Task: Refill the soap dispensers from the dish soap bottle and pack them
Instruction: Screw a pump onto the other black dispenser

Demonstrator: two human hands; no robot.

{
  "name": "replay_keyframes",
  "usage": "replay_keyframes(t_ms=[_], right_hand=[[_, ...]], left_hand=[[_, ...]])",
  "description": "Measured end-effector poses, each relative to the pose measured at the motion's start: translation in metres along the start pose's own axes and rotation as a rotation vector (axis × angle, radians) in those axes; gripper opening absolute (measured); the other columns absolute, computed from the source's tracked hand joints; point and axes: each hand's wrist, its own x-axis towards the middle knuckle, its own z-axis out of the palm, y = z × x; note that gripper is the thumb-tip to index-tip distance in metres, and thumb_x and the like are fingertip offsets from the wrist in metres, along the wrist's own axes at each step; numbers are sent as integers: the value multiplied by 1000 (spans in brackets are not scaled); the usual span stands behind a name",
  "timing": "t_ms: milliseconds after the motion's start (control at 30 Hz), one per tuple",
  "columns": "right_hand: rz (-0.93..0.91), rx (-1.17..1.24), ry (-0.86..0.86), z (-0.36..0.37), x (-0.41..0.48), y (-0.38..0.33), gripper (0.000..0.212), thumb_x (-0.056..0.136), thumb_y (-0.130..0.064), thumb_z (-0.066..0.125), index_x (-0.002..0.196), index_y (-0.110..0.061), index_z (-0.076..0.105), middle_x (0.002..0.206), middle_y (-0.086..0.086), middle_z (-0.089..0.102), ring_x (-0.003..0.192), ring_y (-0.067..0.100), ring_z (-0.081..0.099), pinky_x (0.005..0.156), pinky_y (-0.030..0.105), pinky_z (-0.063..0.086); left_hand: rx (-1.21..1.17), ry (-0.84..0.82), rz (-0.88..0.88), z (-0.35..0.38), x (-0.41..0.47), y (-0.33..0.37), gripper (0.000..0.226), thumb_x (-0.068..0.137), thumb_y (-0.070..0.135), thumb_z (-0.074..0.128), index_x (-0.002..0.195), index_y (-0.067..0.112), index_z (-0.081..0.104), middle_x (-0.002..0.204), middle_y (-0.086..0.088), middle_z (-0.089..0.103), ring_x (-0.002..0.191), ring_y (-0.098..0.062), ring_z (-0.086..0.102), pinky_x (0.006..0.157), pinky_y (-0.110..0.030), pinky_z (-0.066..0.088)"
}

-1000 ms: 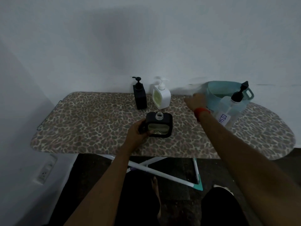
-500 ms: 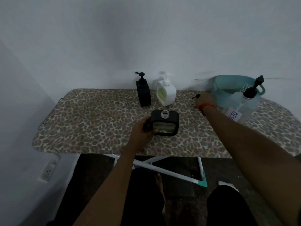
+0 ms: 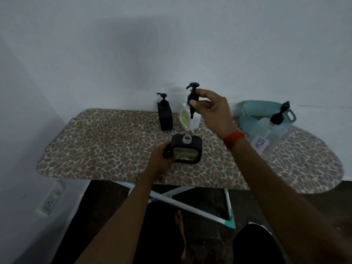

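The head view looks down at a worktop [image 3: 106,141] with a spotty leopard cover. The left hand [image 3: 162,159] is wrapped around the left side of a black soap dispenser [image 3: 187,149] with a see-through front. This dispenser stands on the worktop, and its round neck on top is open, with no pump in it.

The right hand [image 3: 211,111] is up in the air, higher than the left hand and a bit to its right. Its fingers pinch a black pump top [image 3: 192,98]. The pump hangs upright, with its thin tube pointing down above the open neck. The tube tip is not touching the neck.

Behind the left hand stands a tall black dispenser [image 3: 164,116] with its pump on. Just beside it, right behind the pump top, is a white dispenser [image 3: 188,119] with yellow-green soap showing.

To the right of the right hand, past its red wristband [image 3: 233,140], stands the clear dish soap bottle [image 3: 272,134] with a black pump and a tag that says DISH. A light blue basket [image 3: 253,111] sits just behind that bottle.
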Motion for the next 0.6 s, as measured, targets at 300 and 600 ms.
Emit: replay_keyframes(t_ms=[300,600], right_hand=[[29,-109,-19,20,-39,43,29,91,-8,71,119,-6,64,116,15,69,97,19,72,88,32,59],[46,-106,-15,26,-68,65,27,95,-10,68,116,-25,62,105,-7,69,103,9,69,93,33,57]], left_hand=[[-36,-11,-14,-1,1,-2,50,83,13,76,130,14,59,114,5,66,94,18,59,79,-4,46],[-35,12,19,-1,2,0,54,81,12,77,132,9,57,116,0,65,103,-11,62,82,-5,46]])
